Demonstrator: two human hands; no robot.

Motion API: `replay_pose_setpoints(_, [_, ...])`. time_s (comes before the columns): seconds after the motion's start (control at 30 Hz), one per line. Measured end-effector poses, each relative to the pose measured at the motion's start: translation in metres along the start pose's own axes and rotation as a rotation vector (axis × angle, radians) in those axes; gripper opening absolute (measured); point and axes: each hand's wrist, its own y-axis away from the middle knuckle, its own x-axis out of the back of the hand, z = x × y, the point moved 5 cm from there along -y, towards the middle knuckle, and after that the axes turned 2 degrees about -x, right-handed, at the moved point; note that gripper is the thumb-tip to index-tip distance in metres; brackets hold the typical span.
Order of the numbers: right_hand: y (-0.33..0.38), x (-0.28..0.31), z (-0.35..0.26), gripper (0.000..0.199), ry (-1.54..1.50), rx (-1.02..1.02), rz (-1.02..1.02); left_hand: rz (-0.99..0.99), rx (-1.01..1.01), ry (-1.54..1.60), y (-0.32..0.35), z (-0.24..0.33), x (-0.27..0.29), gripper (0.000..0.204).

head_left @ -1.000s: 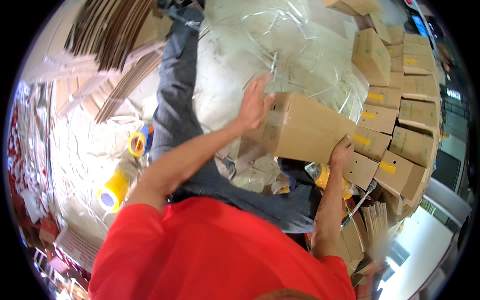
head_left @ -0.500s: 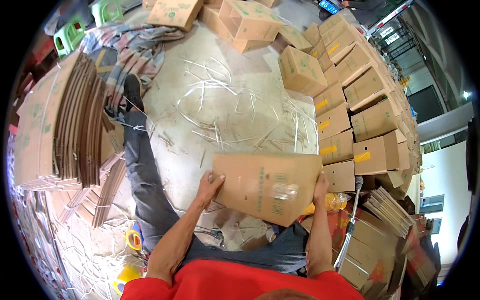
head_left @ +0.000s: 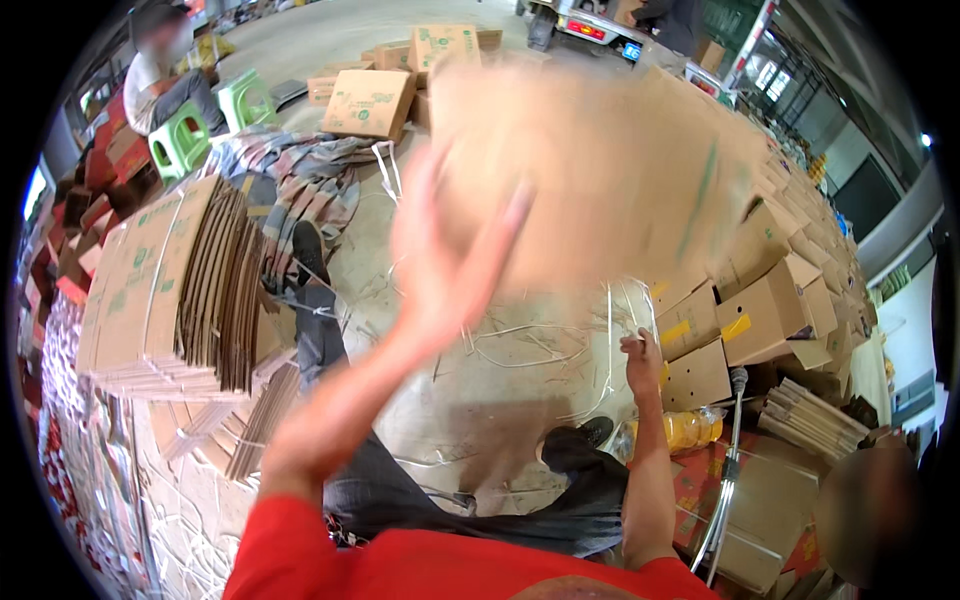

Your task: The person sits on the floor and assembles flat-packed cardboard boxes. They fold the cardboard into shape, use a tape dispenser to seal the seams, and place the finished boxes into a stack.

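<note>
A brown cardboard box (head_left: 600, 180), smeared by motion, is raised high in front of me and hides part of the floor and boxes behind it. My left hand (head_left: 435, 250) is at its left end, the thumb lying across the near face and the fingers along the left edge. Lower down on the right, my right hand (head_left: 642, 362) is apart from the box, fingers loosely bent and separated, with nothing in it. It is close to the nearest of the stacked boxes (head_left: 697, 385).
Strapped flat cartons (head_left: 145, 290) stand left. Stacked boxes line the right, beside a metal pole (head_left: 728, 470) and yellow tape rolls (head_left: 690, 428). White straps (head_left: 530, 350) litter the floor. Beyond are green stools (head_left: 180, 143), a seated person (head_left: 165, 75) and a vehicle (head_left: 590, 28).
The box has gone from above my lap up and forward, with my left hand at its end. My right hand has let go of it. The view has tilted up.
</note>
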Motion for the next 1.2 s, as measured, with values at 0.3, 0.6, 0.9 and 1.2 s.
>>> replay_pose_setpoints(0.3, [0.008, -0.029, 0.031, 0.045, 0.299, 0.108, -0.330, -0.367, -0.374, 0.017, 0.011, -0.037, -0.131, 0.088])
replay_pose_setpoints(0.6, [0.015, -0.082, 0.068, 0.052, 0.362, -0.136, -0.758, -0.405, 0.462, -0.512, 0.241, -0.106, 0.155, 0.074])
replay_pose_setpoints(0.9, [0.028, -0.169, 0.036, 0.050, 0.642, 0.116, -0.984, 0.113, 0.647, -0.661, 0.285, -0.144, 0.350, 0.031])
replay_pose_setpoints(1.2, [0.097, -0.229, -0.030, 0.046, 0.570, 0.182, -1.165, 0.231, 1.365, -0.877, 0.596, -0.071, 0.434, 0.021])
